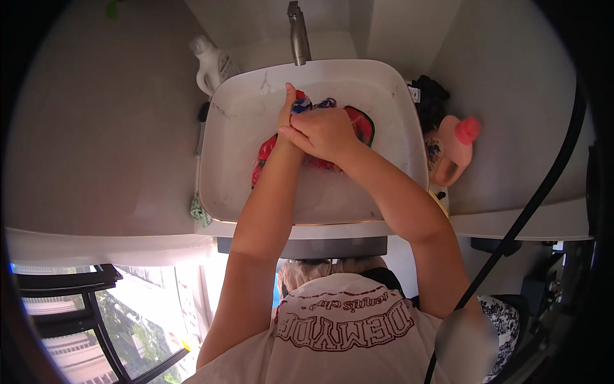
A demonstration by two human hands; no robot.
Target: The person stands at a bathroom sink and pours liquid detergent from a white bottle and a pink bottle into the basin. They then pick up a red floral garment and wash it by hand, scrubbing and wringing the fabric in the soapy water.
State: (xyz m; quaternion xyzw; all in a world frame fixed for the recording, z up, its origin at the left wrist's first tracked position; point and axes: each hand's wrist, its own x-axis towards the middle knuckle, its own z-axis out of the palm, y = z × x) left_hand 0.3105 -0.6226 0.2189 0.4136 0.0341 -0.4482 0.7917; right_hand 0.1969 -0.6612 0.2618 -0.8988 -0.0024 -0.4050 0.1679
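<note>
A wet red cloth [359, 121] with blue, white and dark patches lies bunched in the white washbasin [224, 157]. Over the basin's middle my two hands meet on it. My left hand [289, 116] is closed on a bunched part of the cloth, its upper edge pointing toward the faucet; most of its fingers are hidden. My right hand [327, 133] is wrapped over the same bunch, its fingers curled against the left wrist and palm. Red folds stick out on both sides and below the hands.
A metal faucet [299, 35] stands behind the basin. To the left are a white bottle [211, 67] and a green-white cloth [200, 211]. On the right sit a dark bundle [432, 99] and a pink bottle [453, 153] with a red cap. A black cable [531, 208] hangs at right.
</note>
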